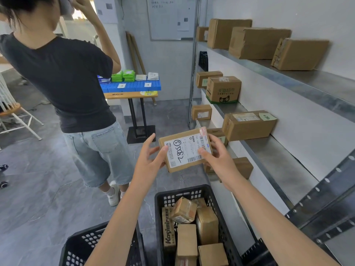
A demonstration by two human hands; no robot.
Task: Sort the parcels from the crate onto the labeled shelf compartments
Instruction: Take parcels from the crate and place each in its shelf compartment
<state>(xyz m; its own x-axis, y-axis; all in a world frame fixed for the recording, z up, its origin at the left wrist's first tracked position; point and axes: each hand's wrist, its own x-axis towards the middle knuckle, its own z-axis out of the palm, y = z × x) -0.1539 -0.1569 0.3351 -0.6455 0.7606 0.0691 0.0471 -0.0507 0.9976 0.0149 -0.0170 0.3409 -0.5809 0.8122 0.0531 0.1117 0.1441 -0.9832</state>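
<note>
I hold a small flat cardboard parcel (pixel 185 149) with a white shipping label marked in black pen, level in front of me above the crate. My left hand (pixel 148 159) holds its left end, thumb on the label. My right hand (pixel 217 160) grips its right end, thumb on the barcode. Below stands a black plastic crate (pixel 222 223) with several brown parcels inside, one printed "Kasimir". The metal shelf unit (pixel 288 160) runs along the right with several cardboard boxes on its levels.
A second black crate (pixel 80 244) sits at bottom left. A person in a black shirt and denim shorts (pixel 76 89) stands at left with their back to me. Behind them is a small table with a blue tray (pixel 132 86). A white chair (pixel 13 112) stands far left.
</note>
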